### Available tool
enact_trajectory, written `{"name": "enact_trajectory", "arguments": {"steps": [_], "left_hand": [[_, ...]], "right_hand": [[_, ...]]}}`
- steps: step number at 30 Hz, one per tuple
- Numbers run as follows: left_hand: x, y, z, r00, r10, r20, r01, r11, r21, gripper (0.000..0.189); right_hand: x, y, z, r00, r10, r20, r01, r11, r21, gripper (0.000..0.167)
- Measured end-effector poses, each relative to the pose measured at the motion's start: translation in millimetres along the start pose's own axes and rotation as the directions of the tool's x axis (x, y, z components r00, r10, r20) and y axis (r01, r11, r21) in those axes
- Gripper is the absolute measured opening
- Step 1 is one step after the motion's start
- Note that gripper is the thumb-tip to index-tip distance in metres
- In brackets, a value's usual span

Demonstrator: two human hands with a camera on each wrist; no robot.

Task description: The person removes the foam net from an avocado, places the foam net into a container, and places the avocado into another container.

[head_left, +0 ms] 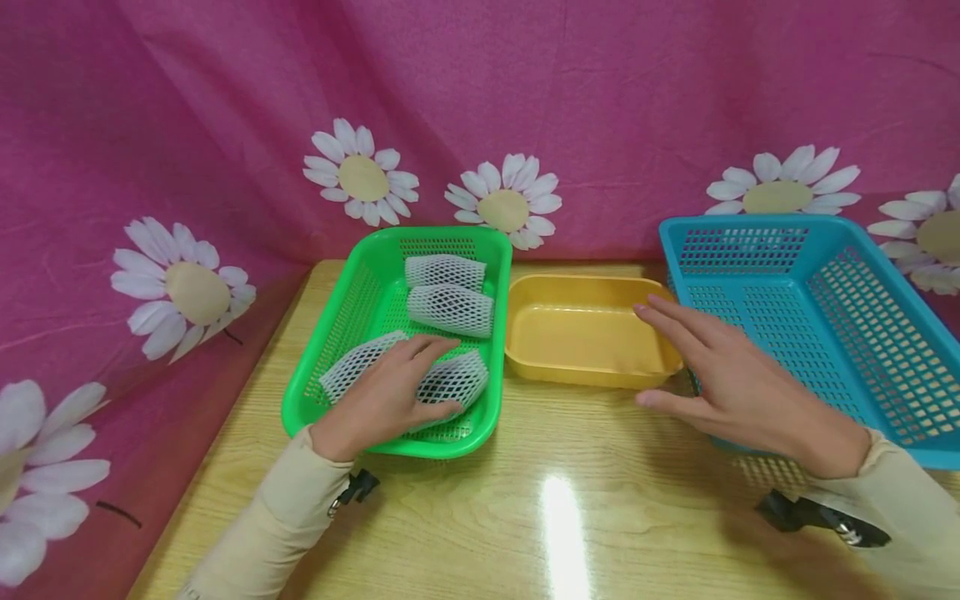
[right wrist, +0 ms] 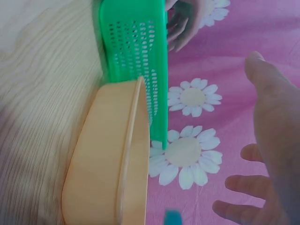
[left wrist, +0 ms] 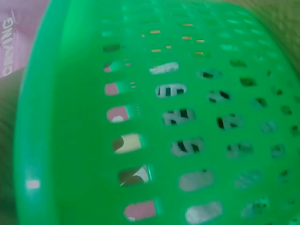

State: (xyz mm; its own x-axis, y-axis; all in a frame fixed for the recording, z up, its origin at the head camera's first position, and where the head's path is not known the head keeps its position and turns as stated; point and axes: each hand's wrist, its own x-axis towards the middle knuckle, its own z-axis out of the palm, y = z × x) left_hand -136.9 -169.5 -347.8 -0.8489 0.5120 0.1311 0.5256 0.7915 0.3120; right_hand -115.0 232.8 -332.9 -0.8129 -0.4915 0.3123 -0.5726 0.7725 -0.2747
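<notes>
Inside the green basket [head_left: 442, 450] lie several white foam net sleeves [head_left: 452, 310], two at the back and others nearer the front. My left hand [head_left: 386, 396] hovers over the front sleeves [head_left: 463, 379], partly covering them, with its fingers loosely bent and nothing held. My right hand [head_left: 738, 383] is in the air between the yellow tray [head_left: 585, 375] and the blue basket [head_left: 750, 222]. Its fingers are extended and hold nothing, as the right wrist view also shows. The left wrist view is filled by the green basket's perforated wall [left wrist: 84, 140]; the left hand is not visible there.
The yellow tray stands between the two baskets on the wooden table [head_left: 600, 467]. A pink cloth [head_left: 600, 100] with white daisies hangs behind and at the left. Both sleeves carry black wrist straps [head_left: 825, 517].
</notes>
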Motion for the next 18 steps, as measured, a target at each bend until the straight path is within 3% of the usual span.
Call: {"name": "enact_trajectory", "arguments": {"steps": [11,18], "left_hand": [[5.8,4.1,9.8,0.996,-0.034,0.083,0.034,0.999,0.005,0.083],[7.8,4.2,15.0,0.988,-0.052,0.143,0.048,0.998,0.033,0.083]], "right_hand": [[3.7,-6.9,7.4,0.999,0.019,-0.027,-0.019,1.0,0.016,0.102],[9.2,-11.8,14.0,0.998,-0.051,-0.048,0.051,0.999,-0.011,0.094]]}}
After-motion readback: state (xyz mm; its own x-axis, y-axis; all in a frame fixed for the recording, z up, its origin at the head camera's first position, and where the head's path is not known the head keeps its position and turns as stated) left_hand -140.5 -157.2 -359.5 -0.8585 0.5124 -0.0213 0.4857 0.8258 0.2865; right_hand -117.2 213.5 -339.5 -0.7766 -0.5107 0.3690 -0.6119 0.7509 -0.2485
